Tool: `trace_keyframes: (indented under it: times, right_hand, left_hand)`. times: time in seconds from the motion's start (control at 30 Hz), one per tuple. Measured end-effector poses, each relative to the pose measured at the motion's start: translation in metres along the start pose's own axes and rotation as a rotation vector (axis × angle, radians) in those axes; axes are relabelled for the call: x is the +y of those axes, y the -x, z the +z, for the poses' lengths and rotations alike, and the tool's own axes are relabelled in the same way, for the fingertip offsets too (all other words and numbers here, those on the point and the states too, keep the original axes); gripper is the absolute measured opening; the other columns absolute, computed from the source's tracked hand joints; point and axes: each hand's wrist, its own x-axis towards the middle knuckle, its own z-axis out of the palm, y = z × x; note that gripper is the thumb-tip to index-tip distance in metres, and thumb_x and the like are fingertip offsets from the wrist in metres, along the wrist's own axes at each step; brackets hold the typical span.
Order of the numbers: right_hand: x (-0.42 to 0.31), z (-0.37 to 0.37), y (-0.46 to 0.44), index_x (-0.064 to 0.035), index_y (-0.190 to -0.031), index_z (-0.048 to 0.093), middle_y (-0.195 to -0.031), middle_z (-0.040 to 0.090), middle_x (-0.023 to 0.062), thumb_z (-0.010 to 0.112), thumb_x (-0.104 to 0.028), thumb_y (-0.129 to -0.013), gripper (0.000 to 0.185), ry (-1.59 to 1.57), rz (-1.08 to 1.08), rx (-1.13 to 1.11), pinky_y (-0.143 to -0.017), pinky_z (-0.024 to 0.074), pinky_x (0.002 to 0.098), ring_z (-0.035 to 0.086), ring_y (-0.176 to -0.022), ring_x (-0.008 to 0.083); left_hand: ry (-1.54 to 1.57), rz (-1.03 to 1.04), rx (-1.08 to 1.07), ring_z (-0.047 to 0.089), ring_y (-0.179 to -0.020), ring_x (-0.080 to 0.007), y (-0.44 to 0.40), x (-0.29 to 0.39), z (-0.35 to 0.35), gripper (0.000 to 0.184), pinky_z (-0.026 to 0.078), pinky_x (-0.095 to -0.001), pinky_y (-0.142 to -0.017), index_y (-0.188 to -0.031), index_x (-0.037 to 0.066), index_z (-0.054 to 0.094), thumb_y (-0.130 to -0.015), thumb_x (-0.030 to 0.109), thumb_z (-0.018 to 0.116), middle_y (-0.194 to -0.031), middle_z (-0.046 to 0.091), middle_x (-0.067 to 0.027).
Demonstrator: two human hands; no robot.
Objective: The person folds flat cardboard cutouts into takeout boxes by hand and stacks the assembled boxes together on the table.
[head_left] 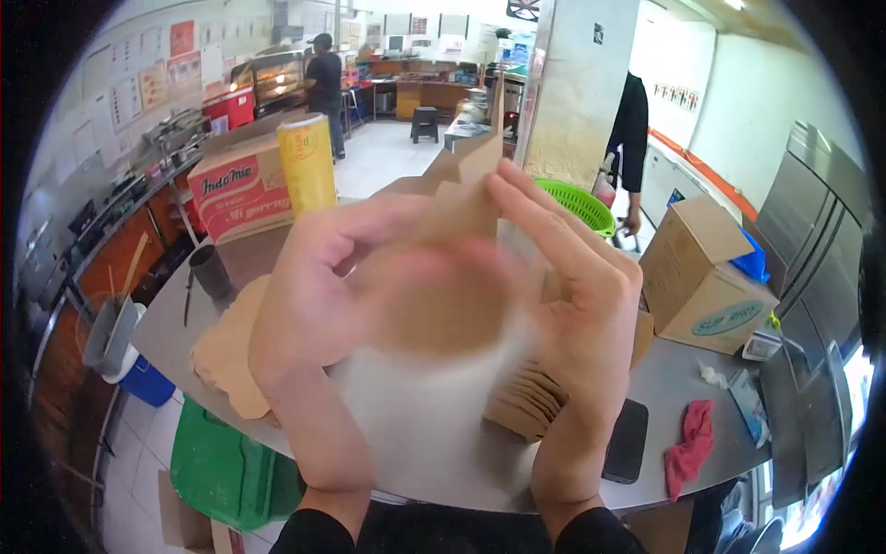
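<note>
Between my two hands, in front of me above the table, is a partly folded brown cardboard box (448,319), with notched flaps standing up at its far side. My left hand (309,286) grips its left side, smeared by motion. On the right, my right hand (586,277) presses its fingertips against an upright flap. Below my right forearm lies a row of stacked brown cardboard pieces (526,402). Flat brown cardboard blanks (231,360) rest beside my left forearm, partly hidden by it.
The metal table (415,443) also bears an Indo Mie carton (240,189), yellow cylinder (307,166), dark cup (210,270), green basket (577,208), open carton (701,277), phone (627,441) and red cloth (690,448). A green bin (221,462) stands below. Two people are farther back.
</note>
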Motion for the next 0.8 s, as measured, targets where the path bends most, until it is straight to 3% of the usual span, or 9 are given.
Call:
trace_keyframes:
  times: [0.13, 0.2, 0.27, 0.47, 0.53, 0.67, 0.8]
  right_hand:
    - [0.007, -0.003, 0.001, -0.0008, -0.120, 0.072, -0.123, 0.072, 0.0151, 0.076, 0.002, -0.077, 0.043, -0.081, -0.001, 0.028, -0.098, 0.0512, 0.0329, 0.069, -0.113, 0.0251]
    - [0.013, -0.005, 0.000, -0.0040, -0.117, 0.073, -0.114, 0.073, 0.0147, 0.088, -0.011, -0.070, 0.050, 0.024, -0.146, 0.024, -0.086, 0.0577, 0.0351, 0.071, -0.103, 0.0281]
    - [0.009, -0.008, 0.000, -0.0044, -0.115, 0.074, -0.112, 0.074, 0.0141, 0.087, -0.010, -0.069, 0.048, 0.014, -0.143, 0.002, -0.083, 0.0577, 0.0342, 0.072, -0.100, 0.0274]
    - [0.007, -0.023, 0.005, -0.0049, -0.099, 0.077, -0.100, 0.075, 0.0102, 0.087, -0.006, -0.067, 0.033, -0.143, 0.029, -0.091, -0.071, 0.0548, 0.0324, 0.070, -0.088, 0.0224]
    - [0.007, -0.024, 0.000, -0.0049, -0.092, 0.075, -0.102, 0.074, 0.0093, 0.088, -0.005, -0.065, 0.030, -0.062, -0.108, 0.000, -0.070, 0.0548, 0.0316, 0.070, -0.086, 0.0230]
    - [-0.003, -0.013, -0.007, -0.0015, -0.094, 0.072, -0.114, 0.071, 0.0103, 0.089, -0.005, -0.062, 0.036, -0.104, -0.161, 0.196, -0.082, 0.0578, 0.0335, 0.070, -0.097, 0.0247]
    - [0.001, -0.014, -0.008, -0.0007, -0.111, 0.074, -0.123, 0.070, 0.0134, 0.088, -0.006, -0.064, 0.049, -0.012, -0.237, 0.088, -0.094, 0.0548, 0.0351, 0.068, -0.112, 0.0292]
  left_hand:
    - [-0.018, 0.019, -0.055, 0.067, -0.100, -0.0120, 0.001, 0.014, 0.003, 0.039, 0.052, -0.0250, -0.086, -0.121, -0.007, 0.065, -0.084, -0.003, 0.077, -0.112, 0.073, -0.0118]
    - [-0.010, -0.009, -0.053, 0.068, -0.098, -0.0127, 0.002, 0.014, 0.003, 0.035, 0.052, -0.0250, -0.083, -0.118, -0.006, 0.067, -0.084, -0.003, 0.076, -0.107, 0.073, -0.0116]
    - [0.003, -0.036, -0.055, 0.068, -0.095, -0.0133, 0.001, 0.014, 0.003, 0.032, 0.052, -0.0251, -0.080, -0.115, -0.005, 0.069, -0.084, -0.003, 0.076, -0.103, 0.074, -0.0114]
    - [-0.410, 0.231, -0.092, 0.064, -0.075, -0.0162, -0.004, 0.014, -0.004, 0.020, 0.047, -0.0277, -0.066, -0.098, -0.002, 0.075, -0.078, -0.006, 0.075, -0.082, 0.069, -0.0091]
    - [-0.462, 0.236, 0.017, 0.061, -0.073, -0.0149, -0.004, 0.020, 0.001, 0.019, 0.045, -0.0274, -0.065, -0.097, -0.004, 0.075, -0.078, -0.007, 0.075, -0.081, 0.068, -0.0083]
    - [-0.159, 0.123, 0.121, 0.061, -0.074, -0.0145, 0.003, 0.029, 0.019, 0.022, 0.045, -0.0274, -0.067, -0.101, -0.004, 0.074, -0.079, -0.007, 0.074, -0.082, 0.068, -0.0080]
    - [-0.192, 0.089, 0.144, 0.063, -0.075, -0.0157, 0.002, 0.032, 0.023, 0.028, 0.047, -0.0284, -0.070, -0.107, -0.003, 0.073, -0.079, -0.005, 0.074, -0.083, 0.069, -0.0102]
